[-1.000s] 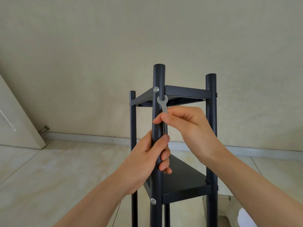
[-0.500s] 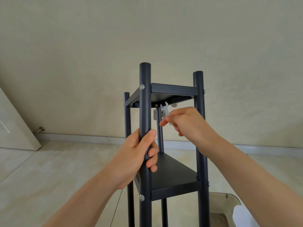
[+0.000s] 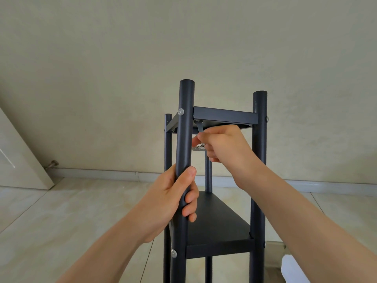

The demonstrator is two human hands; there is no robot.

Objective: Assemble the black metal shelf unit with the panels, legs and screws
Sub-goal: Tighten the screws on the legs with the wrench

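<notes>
Grey flat spanner (image 3: 200,127) pinched in right hand (image 3: 224,146), fingers curled round its lower end. Long axis near upright; open head tucked against underside of top panel (image 3: 223,115), right at inner corner behind front leg (image 3: 184,152). Fastener itself not visible; presumably a nut on inner end of screw (image 3: 181,111) showing on outer face of that leg. Left hand (image 3: 173,198) wrapped round same front leg, below the right hand, fingers and thumb closed on tube, apparently steadying frame.

Work point sat above and slightly left of right-hand grip, so turning likely a swing of spanner's lower end about the corner. Right hand nearer; left well below.

Shelf unit upright on tiled floor (image 3: 51,211): four legs, top panel, and lower panel (image 3: 216,223) already mounted, second screw (image 3: 173,253) seated at lower joint. Swing room judged tight between leg and panel lip. Assembly judged far along.
</notes>
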